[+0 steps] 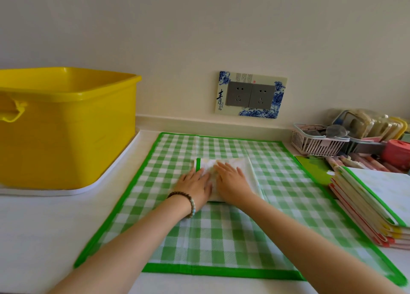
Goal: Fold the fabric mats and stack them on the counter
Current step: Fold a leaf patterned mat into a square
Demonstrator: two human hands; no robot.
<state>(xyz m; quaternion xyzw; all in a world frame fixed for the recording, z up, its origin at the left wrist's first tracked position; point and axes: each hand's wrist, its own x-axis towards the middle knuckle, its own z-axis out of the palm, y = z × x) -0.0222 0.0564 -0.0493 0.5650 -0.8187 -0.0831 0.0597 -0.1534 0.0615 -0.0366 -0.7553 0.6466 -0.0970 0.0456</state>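
Seen from the head camera, a small folded mat (pixel 243 168) lies in the middle of a green checked mat (pixel 221 238), which is spread flat on the counter (pixel 44 227). A stack of mats (pixel 377 205) sits at the right. This fold looks nearly finished; the checked mat appears not yet folded. The left hand (pixel 195 183) and right hand (pixel 233 180) lie side by side, fingers straight, pressing the folded mat flat and gripping nothing.
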